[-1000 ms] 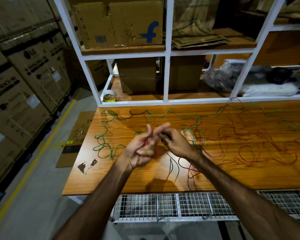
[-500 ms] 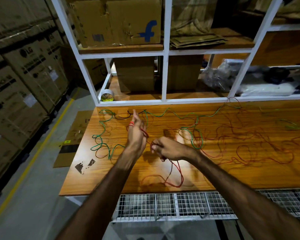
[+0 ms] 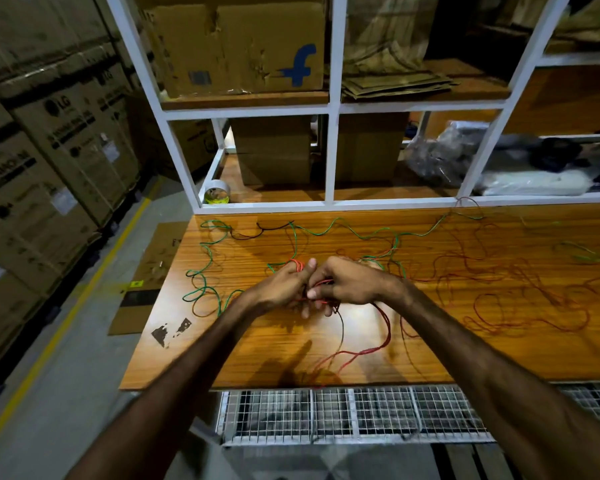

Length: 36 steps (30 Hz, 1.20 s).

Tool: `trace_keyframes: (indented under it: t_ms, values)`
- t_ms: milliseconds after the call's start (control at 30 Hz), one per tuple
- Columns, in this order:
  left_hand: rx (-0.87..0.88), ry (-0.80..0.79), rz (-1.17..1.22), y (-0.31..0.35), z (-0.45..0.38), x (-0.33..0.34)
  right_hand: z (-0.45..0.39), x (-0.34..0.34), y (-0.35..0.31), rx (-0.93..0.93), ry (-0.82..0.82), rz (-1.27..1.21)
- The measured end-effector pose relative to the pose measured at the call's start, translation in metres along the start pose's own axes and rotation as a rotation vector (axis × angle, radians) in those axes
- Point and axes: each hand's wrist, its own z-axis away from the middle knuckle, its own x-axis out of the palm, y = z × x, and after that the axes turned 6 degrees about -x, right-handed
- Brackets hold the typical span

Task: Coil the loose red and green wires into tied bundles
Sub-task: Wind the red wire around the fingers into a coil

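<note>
left hand (image 3: 282, 285) with red wire (image 3: 364, 351) looped round its fingers, right hand (image 3: 347, 284) pinching it — green wire (image 3: 343, 230) loose behind

Since half a second ago, the right hand (image 3: 352, 284) is back against the left hand (image 3: 284, 285); the two now touch above the bench (image 3: 187, 341), where they were apart. The left hand's fingers, then raised upright, now point toward the right grip. The red wire (image 3: 368, 351) loop below the right grip hangs wider, trailing toward the near edge.
</note>
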Motion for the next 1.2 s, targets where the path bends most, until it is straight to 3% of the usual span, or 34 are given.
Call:
trace_keyframes:
  t_ms: [133, 300, 467, 633, 833, 967, 1200]
  values:
    - [-0.075, -0.124, 0.177, -0.006, 0.011, 0.001, 0.003, -0.004, 0.002, 0.014, 0.095, -0.110]
    - [-0.169, -0.419, 0.391, -0.020, 0.022, 0.012, 0.004, -0.009, 0.006, -0.017, 0.216, -0.145]
    - [-0.114, -0.549, 0.603, -0.020, 0.033, 0.018, 0.003, -0.005, 0.018, 0.006, 0.315, -0.148]
    - [-0.032, -0.591, 1.033, -0.014, 0.029, 0.003, 0.003, 0.008, 0.015, -0.052, 0.296, 0.174]
    - [0.031, -0.458, 1.217, -0.014, 0.023, 0.006, -0.005, 0.030, 0.004, -0.111, 0.333, 0.586]
    - [0.039, -0.289, 1.254, -0.010, 0.021, 0.011, -0.010, 0.040, 0.009, -0.034, 0.404, 0.403]
    - [0.043, -0.153, 1.185, -0.004, 0.011, 0.019, -0.013, 0.034, 0.013, -0.048, 0.609, 0.000]
